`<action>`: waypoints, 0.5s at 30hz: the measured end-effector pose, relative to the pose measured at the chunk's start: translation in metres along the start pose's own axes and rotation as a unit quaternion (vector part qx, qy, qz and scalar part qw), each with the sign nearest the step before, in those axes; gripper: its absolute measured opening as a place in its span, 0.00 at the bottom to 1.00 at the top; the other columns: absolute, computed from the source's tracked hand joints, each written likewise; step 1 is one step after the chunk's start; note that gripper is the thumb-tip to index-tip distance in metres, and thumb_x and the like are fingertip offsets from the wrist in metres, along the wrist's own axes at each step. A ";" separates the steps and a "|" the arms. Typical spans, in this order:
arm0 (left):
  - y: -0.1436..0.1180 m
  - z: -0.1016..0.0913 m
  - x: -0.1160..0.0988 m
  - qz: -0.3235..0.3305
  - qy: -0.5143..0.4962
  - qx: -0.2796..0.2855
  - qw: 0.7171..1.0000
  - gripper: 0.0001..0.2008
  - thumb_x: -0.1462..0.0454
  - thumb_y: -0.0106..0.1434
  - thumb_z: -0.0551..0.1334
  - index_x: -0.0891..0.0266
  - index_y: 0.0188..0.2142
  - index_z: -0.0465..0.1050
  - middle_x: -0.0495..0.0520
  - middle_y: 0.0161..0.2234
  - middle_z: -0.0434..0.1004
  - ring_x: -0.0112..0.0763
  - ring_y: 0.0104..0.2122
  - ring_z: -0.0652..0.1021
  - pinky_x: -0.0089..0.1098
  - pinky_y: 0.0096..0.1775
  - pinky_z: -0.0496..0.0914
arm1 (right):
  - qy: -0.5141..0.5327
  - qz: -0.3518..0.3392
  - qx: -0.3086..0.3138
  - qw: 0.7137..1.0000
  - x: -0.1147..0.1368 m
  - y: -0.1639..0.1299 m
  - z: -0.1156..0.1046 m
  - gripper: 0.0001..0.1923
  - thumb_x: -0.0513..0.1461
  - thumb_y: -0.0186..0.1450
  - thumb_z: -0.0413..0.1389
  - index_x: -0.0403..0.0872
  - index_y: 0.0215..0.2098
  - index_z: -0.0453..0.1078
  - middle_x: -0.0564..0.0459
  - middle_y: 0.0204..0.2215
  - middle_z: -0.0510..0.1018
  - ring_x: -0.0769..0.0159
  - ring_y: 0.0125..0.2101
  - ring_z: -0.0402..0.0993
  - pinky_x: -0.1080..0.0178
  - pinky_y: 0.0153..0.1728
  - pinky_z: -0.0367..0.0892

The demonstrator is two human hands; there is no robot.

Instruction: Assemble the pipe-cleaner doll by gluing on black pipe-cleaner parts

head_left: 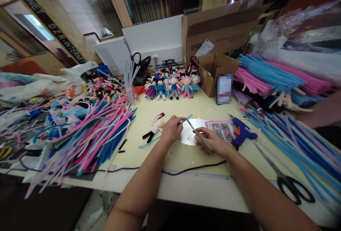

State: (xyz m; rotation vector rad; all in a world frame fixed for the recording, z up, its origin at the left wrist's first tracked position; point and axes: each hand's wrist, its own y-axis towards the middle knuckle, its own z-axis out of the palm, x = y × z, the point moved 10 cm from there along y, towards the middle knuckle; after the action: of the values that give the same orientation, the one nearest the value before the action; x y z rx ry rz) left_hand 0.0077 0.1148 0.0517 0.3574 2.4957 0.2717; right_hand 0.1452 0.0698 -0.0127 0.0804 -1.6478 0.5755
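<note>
My left hand (pixel 172 130) is closed around a light-blue pipe cleaner (pixel 149 143). One end sticks out past my fingertips, while the other trails left under my wrist. In my right hand (pixel 211 141) is a slim metal-tipped tool with a beige handle (pixel 203 140); its tip is at the blue end by my left fingers. I cannot tell whether its tip is parted. Left of my left hand lies a small doll (pixel 154 129) with a white body and black legs. A white sheet (pixel 188 137) lies beneath my hands.
A blue glue gun (pixel 242 131) and black-handled scissors (pixel 286 179) lie right. Pipe cleaners (pixel 87 131) heap at left; more bundles (pixel 295 135) lie right. Finished dolls (pixel 174 85) stand behind, beside an open cardboard box (pixel 210 73). A black cable (pixel 186 168) crosses the front.
</note>
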 end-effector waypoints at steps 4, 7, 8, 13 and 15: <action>0.002 -0.006 -0.003 0.002 0.001 -0.006 1.000 0.16 0.71 0.59 0.55 0.58 0.43 0.76 0.52 0.35 0.74 0.30 0.35 0.74 0.29 0.39 0.67 | -0.004 -0.007 0.006 1.000 0.004 -0.002 0.002 0.26 0.53 0.54 0.58 0.47 0.45 0.62 0.55 0.26 0.72 0.71 0.22 0.67 0.68 0.18 0.59; 0.004 -0.011 -0.004 0.005 0.008 -0.007 1.000 0.15 0.70 0.59 0.55 0.58 0.42 0.76 0.52 0.35 0.74 0.30 0.36 0.74 0.30 0.40 0.67 | -0.012 -0.012 0.014 1.000 0.005 -0.003 0.004 0.26 0.52 0.55 0.58 0.48 0.45 0.62 0.55 0.26 0.71 0.71 0.22 0.67 0.69 0.18 0.59; 0.004 -0.012 -0.004 0.007 0.012 -0.007 1.000 0.15 0.70 0.59 0.56 0.57 0.42 0.77 0.52 0.35 0.74 0.30 0.36 0.74 0.30 0.40 0.67 | -0.011 -0.013 0.018 1.000 0.005 -0.003 0.005 0.26 0.52 0.55 0.58 0.48 0.46 0.62 0.55 0.26 0.71 0.71 0.23 0.67 0.69 0.18 0.58; 0.000 -0.017 -0.003 0.013 0.012 -0.016 1.000 0.14 0.70 0.60 0.56 0.58 0.41 0.77 0.51 0.35 0.74 0.30 0.36 0.74 0.30 0.40 0.67 | -0.022 -0.015 0.033 0.999 0.007 -0.005 0.010 0.25 0.52 0.56 0.57 0.48 0.46 0.61 0.55 0.27 0.70 0.71 0.23 0.67 0.69 0.18 0.58; -0.001 -0.017 -0.002 0.016 0.006 -0.021 1.000 0.14 0.70 0.60 0.56 0.58 0.41 0.76 0.51 0.35 0.74 0.30 0.36 0.74 0.30 0.40 0.67 | -0.028 -0.016 0.033 0.999 0.008 -0.006 0.010 0.25 0.52 0.57 0.57 0.48 0.47 0.61 0.55 0.27 0.70 0.70 0.24 0.67 0.69 0.18 0.58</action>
State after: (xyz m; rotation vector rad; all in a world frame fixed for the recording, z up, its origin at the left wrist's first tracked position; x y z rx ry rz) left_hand -0.0012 0.1110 0.0661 0.3803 2.4936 0.3409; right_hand 0.1369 0.0620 -0.0037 0.1716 -1.6796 0.6085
